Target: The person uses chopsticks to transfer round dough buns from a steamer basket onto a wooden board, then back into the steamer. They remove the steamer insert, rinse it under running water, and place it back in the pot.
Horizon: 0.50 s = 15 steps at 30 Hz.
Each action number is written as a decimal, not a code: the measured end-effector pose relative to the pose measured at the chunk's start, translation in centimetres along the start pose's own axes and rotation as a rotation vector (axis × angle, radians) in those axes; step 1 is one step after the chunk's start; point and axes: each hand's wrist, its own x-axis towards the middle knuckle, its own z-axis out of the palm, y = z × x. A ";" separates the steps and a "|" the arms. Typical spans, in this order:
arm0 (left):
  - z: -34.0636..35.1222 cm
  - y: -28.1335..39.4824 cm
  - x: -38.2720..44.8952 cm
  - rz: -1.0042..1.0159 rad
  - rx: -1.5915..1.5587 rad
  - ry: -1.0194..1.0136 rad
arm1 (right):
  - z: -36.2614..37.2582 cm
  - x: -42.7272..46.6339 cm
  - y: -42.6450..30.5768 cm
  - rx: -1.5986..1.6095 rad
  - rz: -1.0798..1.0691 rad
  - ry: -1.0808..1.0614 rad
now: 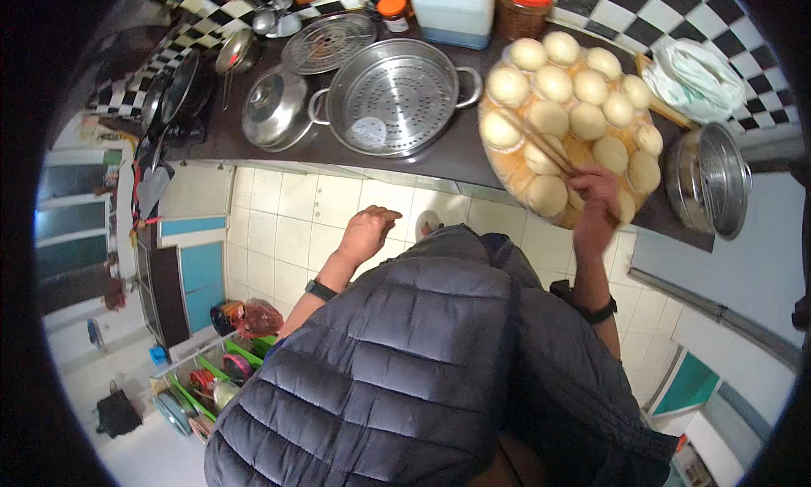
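Pale round dough buns (554,83) stand in rows on a round tray (573,150) at the counter's right. My right hand (595,189) grips a pair of wooden chopsticks (538,138), their far ends over the buns at the tray's left side. The hand is over the tray's near edge and slightly blurred. My left hand (374,227) hangs in front of the counter above the floor, holding nothing, its fingers loosely bent. Left of the tray stands a two-handled steel steamer (405,100) with a perforated bottom and a small whitish disc (369,133) in it.
A steel lid (274,110) and a perforated steel rack (329,42) lie left of the steamer. Behind are a plastic jug (453,12) and a red-lidded jar (524,8). A steel pot (713,180) stands at the counter's right end, near a crumpled plastic bag (694,81).
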 end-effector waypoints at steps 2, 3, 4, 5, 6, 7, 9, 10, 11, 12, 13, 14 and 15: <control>-0.3 -1.0 -0.7 -0.036 -0.026 -0.002 | 5.2 1.1 -0.9 0.054 -0.132 -0.254; -0.6 -1.6 -0.9 -0.043 -0.032 0.035 | 7.5 1.4 -1.3 0.033 -0.116 -0.402; -1.0 -2.4 -0.8 -0.047 -0.039 0.071 | 10.0 1.5 -1.6 0.049 -0.155 -0.442; -1.4 -3.1 -0.9 -0.052 -0.047 0.105 | 12.0 1.5 -1.8 0.072 -0.159 -0.466; -1.9 -4.1 -0.8 -0.071 -0.055 0.123 | 13.8 1.5 -1.9 0.075 -0.131 -0.509; -2.4 -5.2 -0.7 -0.087 -0.068 0.117 | 15.4 1.7 -1.7 0.076 -0.106 -0.554; -3.4 -7.6 -0.9 -0.112 -0.083 0.115 | 18.3 2.2 -0.9 0.130 -0.071 -0.517; -3.8 -8.8 -1.1 -0.115 -0.064 0.110 | 19.6 2.3 -0.5 0.185 -0.063 -0.480; -4.0 -9.9 -1.4 -0.129 -0.071 0.094 | 20.8 2.2 0.0 0.149 -0.045 -0.502; -4.2 -10.9 -1.7 -0.139 -0.070 0.083 | 21.9 2.1 0.4 0.141 -0.037 -0.509; -4.3 -11.8 -2.0 -0.148 -0.070 0.071 | 23.0 1.9 0.7 0.135 -0.025 -0.516; -4.4 -12.7 -2.2 -0.154 -0.050 0.037 | 24.0 1.6 1.1 0.118 -0.037 -0.526; -4.5 -13.4 -2.3 -0.138 -0.062 0.040 | 25.0 1.4 1.4 0.125 -0.028 -0.526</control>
